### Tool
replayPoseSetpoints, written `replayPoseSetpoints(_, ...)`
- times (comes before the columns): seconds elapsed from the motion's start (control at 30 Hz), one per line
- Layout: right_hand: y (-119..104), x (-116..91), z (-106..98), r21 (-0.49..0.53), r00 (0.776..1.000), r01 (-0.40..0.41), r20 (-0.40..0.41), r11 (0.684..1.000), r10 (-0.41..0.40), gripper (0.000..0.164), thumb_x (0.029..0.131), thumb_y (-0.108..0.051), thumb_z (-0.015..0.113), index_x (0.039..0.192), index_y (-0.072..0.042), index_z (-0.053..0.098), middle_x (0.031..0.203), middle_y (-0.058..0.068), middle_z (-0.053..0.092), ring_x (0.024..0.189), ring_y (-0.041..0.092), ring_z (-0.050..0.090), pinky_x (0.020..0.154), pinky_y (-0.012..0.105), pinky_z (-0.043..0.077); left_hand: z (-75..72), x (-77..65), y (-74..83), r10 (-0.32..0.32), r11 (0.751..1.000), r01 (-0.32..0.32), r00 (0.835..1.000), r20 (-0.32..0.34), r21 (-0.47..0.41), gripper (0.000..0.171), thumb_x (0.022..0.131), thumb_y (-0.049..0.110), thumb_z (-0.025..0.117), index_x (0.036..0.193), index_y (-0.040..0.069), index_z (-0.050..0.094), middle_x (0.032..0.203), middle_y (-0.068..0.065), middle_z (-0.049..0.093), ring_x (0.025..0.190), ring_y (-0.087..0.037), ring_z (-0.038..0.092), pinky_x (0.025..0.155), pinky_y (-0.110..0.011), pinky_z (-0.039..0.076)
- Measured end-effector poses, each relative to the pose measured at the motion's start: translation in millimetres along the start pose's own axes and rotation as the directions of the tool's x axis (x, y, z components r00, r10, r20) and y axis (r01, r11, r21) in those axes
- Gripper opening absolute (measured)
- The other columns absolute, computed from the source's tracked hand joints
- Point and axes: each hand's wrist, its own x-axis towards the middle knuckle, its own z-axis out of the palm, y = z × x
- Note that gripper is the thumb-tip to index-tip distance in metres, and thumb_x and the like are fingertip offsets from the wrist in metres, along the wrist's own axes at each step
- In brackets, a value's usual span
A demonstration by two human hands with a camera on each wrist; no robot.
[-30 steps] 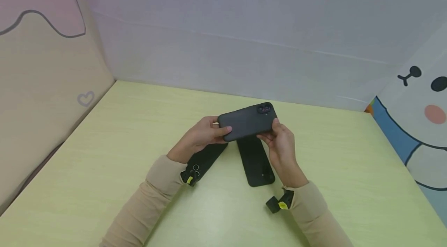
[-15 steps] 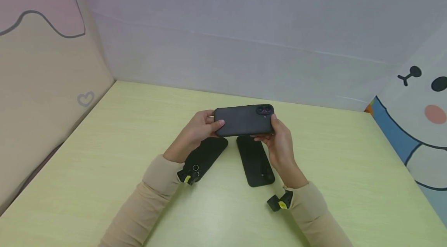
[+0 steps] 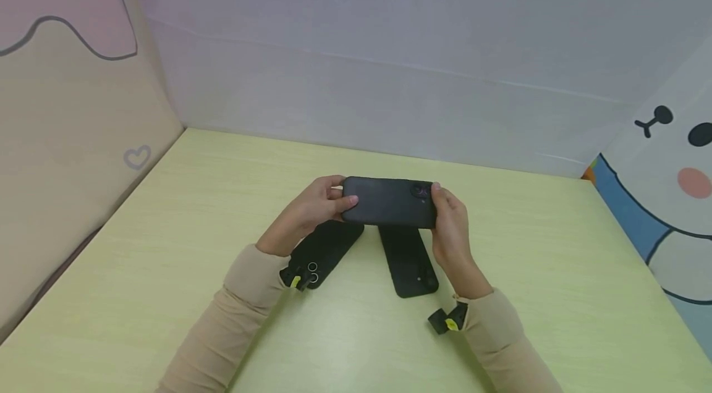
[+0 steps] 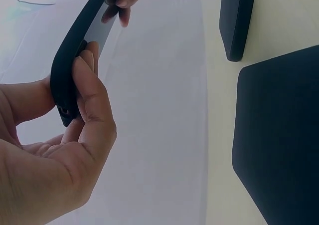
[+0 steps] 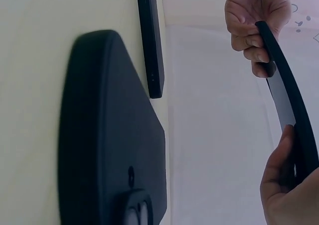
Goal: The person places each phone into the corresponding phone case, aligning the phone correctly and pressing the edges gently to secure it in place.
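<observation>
A dark phone in a black case (image 3: 386,202) is raised crosswise above the table, its camera end to the right and its back facing the head camera. My left hand (image 3: 311,211) pinches its left end, thumb on the back and fingers behind. At the camera end my right hand (image 3: 452,229) grips it, thumb at the edge; its other fingers are mostly hidden in the head view. Both wrist views show the phone's edge (image 4: 64,70) looking bowed and fingers (image 5: 281,155) against its glossy front. Below lie two more black phones, one left (image 3: 334,248) and one right (image 3: 406,263).
The pale yellow table (image 3: 545,257) spreads around the hands. A pale wall sheet (image 3: 389,71) stands behind it, with printed panels (image 3: 72,102) at the sides. Small black cameras (image 3: 439,321) sit on both wrists.
The held phone has turned from right end high, through nearly level, to right end slightly low. The left hand has shifted slightly left; the two phones on the table have not moved.
</observation>
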Motion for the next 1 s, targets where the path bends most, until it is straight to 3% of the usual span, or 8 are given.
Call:
replayPoseSetpoints(0.23, 3.9, 1.3, -1.6, -0.094, 0.994, 0.065, -0.078, 0.993, -0.073, 0.031, 0.094, -0.032, 0.05, 0.071, -0.013, 0.057, 0.071, -0.006, 0.048, 0.073, 0.008, 0.044, 0.065, 0.018, 0.04, -0.2, -0.8, 0.5, 0.008, 0.999, -0.01, 0.999, 0.045, 0.036, 0.042, 0.091, 0.006, 0.054, 0.129, -0.002, 0.04, 0.106, -0.022, 0.062, 0.075, -0.013, 0.064, 0.078, -0.031, 0.053)
replayPoseSetpoints(0.4, 6.6, 1.3, -1.5, -0.128, 0.977, 0.126, -0.153, 0.984, -0.145, 0.035, 0.09, -0.031, 0.056, 0.061, -0.013, 0.056, 0.053, -0.008, 0.04, 0.06, 0.008, 0.039, 0.054, 0.019, 0.034, 0.5, -0.8, 0.6, 0.0, 1.0, -0.002, 0.998, 0.061, 0.028, 0.041, 0.091, 0.007, 0.054, 0.128, -0.002, 0.04, 0.105, -0.022, 0.062, 0.074, -0.013, 0.064, 0.077, -0.031, 0.053)
replayPoseSetpoints(0.57, 6.8, 0.7, -1.4, -0.121, 0.968, 0.147, -0.185, 0.982, -0.168, 0.037, 0.089, -0.03, 0.059, 0.056, -0.013, 0.056, 0.047, -0.009, 0.037, 0.051, 0.006, 0.036, 0.049, 0.019, 0.03, 0.6, 0.3, -1.1, -0.001, 1.0, 0.0, 0.997, 0.072, 0.017, 0.038, 0.091, 0.007, 0.053, 0.126, -0.003, 0.042, 0.102, -0.019, 0.063, 0.073, -0.012, 0.063, 0.076, -0.03, 0.053)
replayPoseSetpoints(0.77, 6.2, 1.4, -1.1, -0.087, 0.964, 0.144, -0.211, 0.986, -0.16, 0.036, 0.09, -0.024, 0.058, 0.056, -0.012, 0.057, 0.047, -0.008, 0.042, 0.048, 0.005, 0.04, 0.048, 0.017, 0.034, 0.5, 1.3, -0.9, 0.011, 1.0, -0.011, 0.996, 0.088, 0.008, 0.036, 0.092, 0.007, 0.053, 0.125, -0.003, 0.042, 0.099, -0.017, 0.064, 0.072, -0.011, 0.063, 0.076, -0.03, 0.053)
replayPoseSetpoints(0.87, 5.8, 2.1, -0.8, -0.022, 0.969, 0.121, -0.214, 0.992, -0.123, 0.034, 0.091, -0.02, 0.056, 0.058, -0.012, 0.06, 0.055, -0.007, 0.05, 0.055, 0.005, 0.047, 0.052, 0.016, 0.04, 0.6, 2.0, -1.1, 0.008, 1.0, -0.009, 0.996, 0.089, 0.012, 0.036, 0.091, 0.006, 0.053, 0.125, -0.003, 0.043, 0.098, -0.017, 0.064, 0.071, -0.011, 0.062, 0.075, -0.028, 0.052)
replayPoseSetpoints(1.0, 3.6, 1.5, -0.3, 0.074, 0.987, 0.048, -0.157, 0.996, -0.036, 0.03, 0.093, -0.02, 0.052, 0.065, -0.014, 0.062, 0.072, -0.004, 0.053, 0.068, 0.006, 0.049, 0.062, 0.015, 0.045, 0.1, 3.2, -1.9, 0.001, 1.0, -0.002, 0.997, 0.071, 0.018, 0.039, 0.091, 0.006, 0.054, 0.127, 0.0, 0.042, 0.104, -0.019, 0.064, 0.074, -0.012, 0.063, 0.077, -0.029, 0.052)
